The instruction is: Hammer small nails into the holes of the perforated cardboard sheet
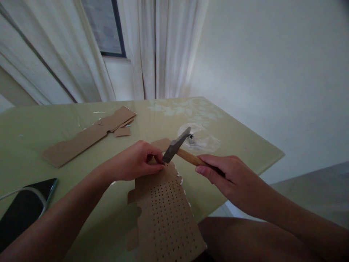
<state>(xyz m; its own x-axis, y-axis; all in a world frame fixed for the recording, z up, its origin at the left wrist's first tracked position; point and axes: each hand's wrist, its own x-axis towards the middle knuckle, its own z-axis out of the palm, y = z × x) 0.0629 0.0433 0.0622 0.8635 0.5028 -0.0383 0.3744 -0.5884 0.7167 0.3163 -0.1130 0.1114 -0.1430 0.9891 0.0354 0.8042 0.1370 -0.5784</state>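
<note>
We see a pale green table [155, 125] across the middle and lower left of the frame, with a white wall [272, 72] filling the upper right. Light curtains [166, 47] hang at the upper left and upper centre.

At the lower centre we have a brown cardboard sheet [169, 207] pierced with rows of small holes, its right edge ragged and pale, its lower end running off the frame. A long cardboard strip [87, 134] lies slantwise on the table left of centre. In the lower left corner we find a dark flat device [21, 218], a pale cable [38, 194] curving over it.

Our right hand [229, 174], right of centre, is curled firmly around a wooden handle. Our left hand [133, 160], near the middle, is drawn into a pinch at the sheet's far end; we cannot tell whether thumb and finger meet or have something tiny between them.

Beyond the hands a clear plastic bag [207, 142] lies crumpled on the table. The hammer [178, 143] we grip is tilted at the frame's centre, the lower end of its head right by the left fingertips. Smallest of all, some dark bits [190, 136] show beside the head, against the plastic.
</note>
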